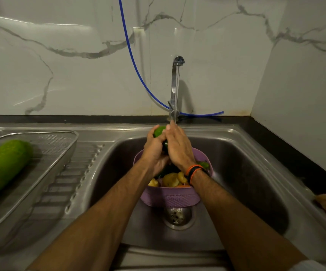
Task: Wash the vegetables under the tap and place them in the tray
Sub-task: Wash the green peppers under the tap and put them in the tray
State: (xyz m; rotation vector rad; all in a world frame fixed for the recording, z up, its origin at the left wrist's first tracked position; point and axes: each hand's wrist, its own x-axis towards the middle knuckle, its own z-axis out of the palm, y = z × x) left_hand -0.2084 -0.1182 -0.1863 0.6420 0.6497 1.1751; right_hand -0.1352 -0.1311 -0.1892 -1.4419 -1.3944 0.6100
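A: Grip first. Both hands at frame centre, under the tap's stream. Left hand [154, 147] curled round a green vegetable [158, 131] — its lighter end pokes out above the knuckles, a darker stretch shows between the two hands. Cannot tell which vegetable it is.

B: And the right hand [177, 147]?

A: Fingers laid fairly straight along the vegetable's other side, pressing it against the left palm. Orange-and-black bands [194, 171] on that wrist.

B: Water?

A: Thin stream from the chrome tap [175, 89], landing at the right hand's fingertips.

B: Below the hands?

A: Purple perforated basket [170, 198] standing in the steel sink [246, 182], just above the drain [176, 217]. Yellow pieces [171, 179] and more green inside, partly hidden by the wrists.

B: The tray?

A: Left of frame — a wire-mesh tray [60, 141] on the draining board, one big green gourd [3, 167] lying in it. Blue hose [132, 61] hangs down the marble wall, upper centre.
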